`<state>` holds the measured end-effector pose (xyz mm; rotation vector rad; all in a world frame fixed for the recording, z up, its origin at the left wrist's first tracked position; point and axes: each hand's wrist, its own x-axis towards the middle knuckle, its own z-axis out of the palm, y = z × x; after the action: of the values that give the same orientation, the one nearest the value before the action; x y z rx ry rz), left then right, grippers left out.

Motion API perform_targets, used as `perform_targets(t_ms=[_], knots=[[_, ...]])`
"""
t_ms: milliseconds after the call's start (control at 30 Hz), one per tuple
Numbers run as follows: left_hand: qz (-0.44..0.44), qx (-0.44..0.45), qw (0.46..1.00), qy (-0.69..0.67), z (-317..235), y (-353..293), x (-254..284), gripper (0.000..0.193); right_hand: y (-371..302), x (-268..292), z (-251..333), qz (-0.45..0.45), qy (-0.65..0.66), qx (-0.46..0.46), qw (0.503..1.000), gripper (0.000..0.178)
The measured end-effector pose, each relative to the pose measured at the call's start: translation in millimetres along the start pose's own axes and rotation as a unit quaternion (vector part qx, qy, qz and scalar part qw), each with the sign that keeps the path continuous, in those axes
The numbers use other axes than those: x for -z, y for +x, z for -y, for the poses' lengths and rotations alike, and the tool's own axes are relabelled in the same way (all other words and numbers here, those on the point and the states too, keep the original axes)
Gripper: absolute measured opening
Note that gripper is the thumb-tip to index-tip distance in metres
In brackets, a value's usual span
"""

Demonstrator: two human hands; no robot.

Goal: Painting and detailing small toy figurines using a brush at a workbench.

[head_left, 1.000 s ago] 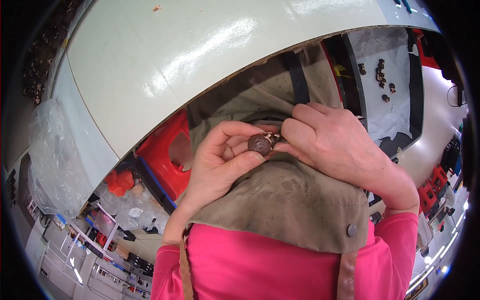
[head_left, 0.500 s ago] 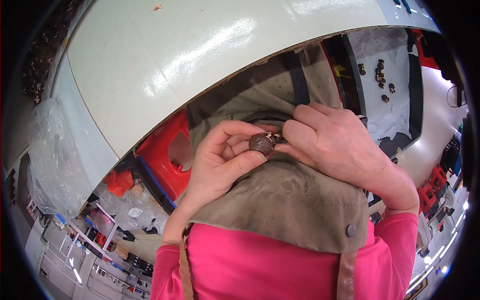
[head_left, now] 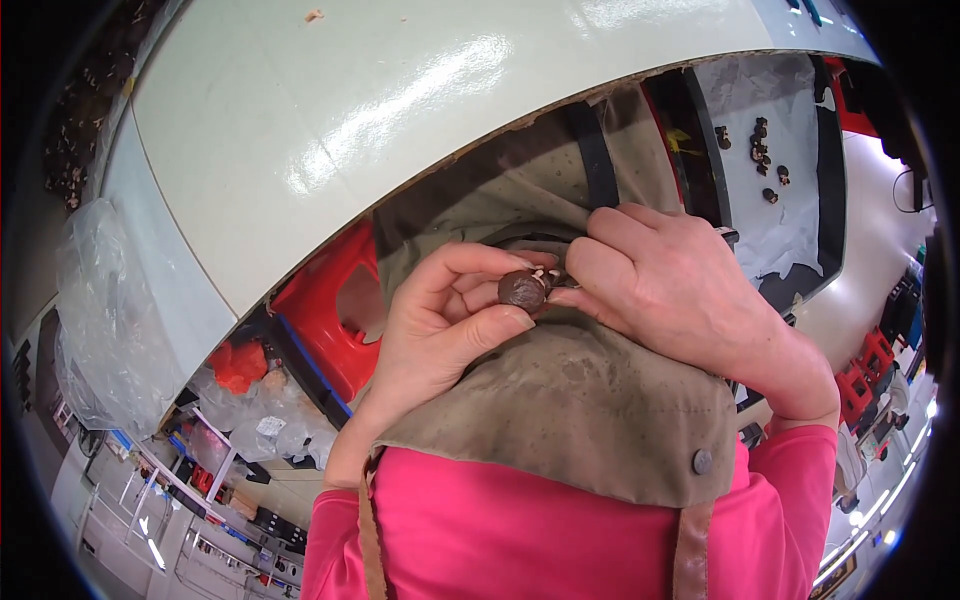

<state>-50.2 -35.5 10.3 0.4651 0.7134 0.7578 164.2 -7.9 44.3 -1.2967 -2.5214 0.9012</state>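
Note:
Held in front of my apron is a small, round, dark brown piece (head_left: 521, 290) with pale bits along its upper right side. The thumb and fingers of my left hand (head_left: 445, 310) are closed around it. My right hand (head_left: 665, 285) is curled, its thumb and fingertips pinching at the right side of the piece. A small dark part shows between the two hands. Whether it belongs to the round piece or is separate, I cannot tell. The right fingers hide most of it.
A pale, shiny table (head_left: 330, 120) curves across the top. At the right, several small brown pieces (head_left: 761, 147) lie on a white sheet (head_left: 745, 220) in a dark tray. Below the table edge is a red plastic stool (head_left: 325, 310). Clear plastic bags (head_left: 115, 310) hang at the left.
Both hands stay nearly in place. The right hand shifts very slightly, and the round piece remains in the left fingers.

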Motion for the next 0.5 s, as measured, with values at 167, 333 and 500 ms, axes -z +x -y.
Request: perform_targets(t_ms=[167, 333, 500], knots=[[-0.016, 0.002, 1.0, 0.003, -0.7, -1.7, -3.8, 0.03, 0.4, -0.5, -0.7, -0.006, 0.001, -0.005, 1.0, 0.026], [-0.018, -0.001, 1.0, 0.006, 0.9, -2.2, -2.7, 0.03, 0.6, 1.8, 0.2, -0.003, -0.014, -0.001, 1.0, 0.026], [-0.023, 0.005, 1.0, 0.007, 0.2, -1.2, -3.3, 0.03, 0.9, 4.8, -0.5, 0.015, -0.029, 0.012, 0.999, 0.026]])
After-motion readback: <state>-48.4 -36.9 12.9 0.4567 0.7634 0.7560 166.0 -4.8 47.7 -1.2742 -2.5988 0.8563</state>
